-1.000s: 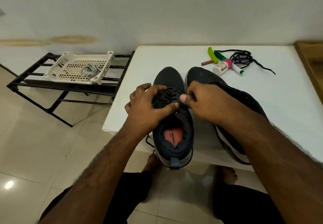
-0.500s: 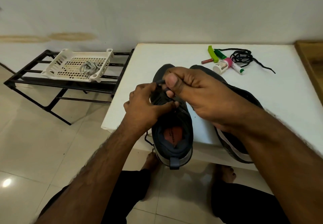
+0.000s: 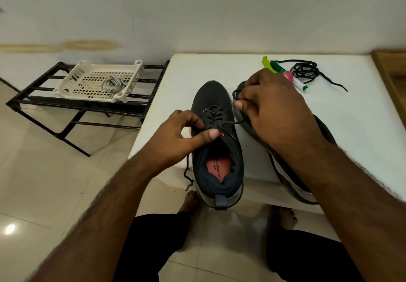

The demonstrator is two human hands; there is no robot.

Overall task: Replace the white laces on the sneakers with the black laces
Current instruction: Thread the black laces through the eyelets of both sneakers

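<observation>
White table (image 3: 362, 127), near edge: two dark sneakers, toes to the wall. Left sneaker (image 3: 217, 149), heel overhanging the edge, threaded with a black lace (image 3: 214, 114). Left hand (image 3: 182, 138) curled at its eyelets, pinching the lace; loose end dangles off the table. Right hand (image 3: 270, 108) pinches the other lace end, pulled taut across the right sneaker (image 3: 325, 132). Spare black lace (image 3: 305, 71) coiled far right. Pale laces (image 3: 112, 84) in a white basket (image 3: 72, 77) on a black rack (image 3: 44, 97).
</observation>
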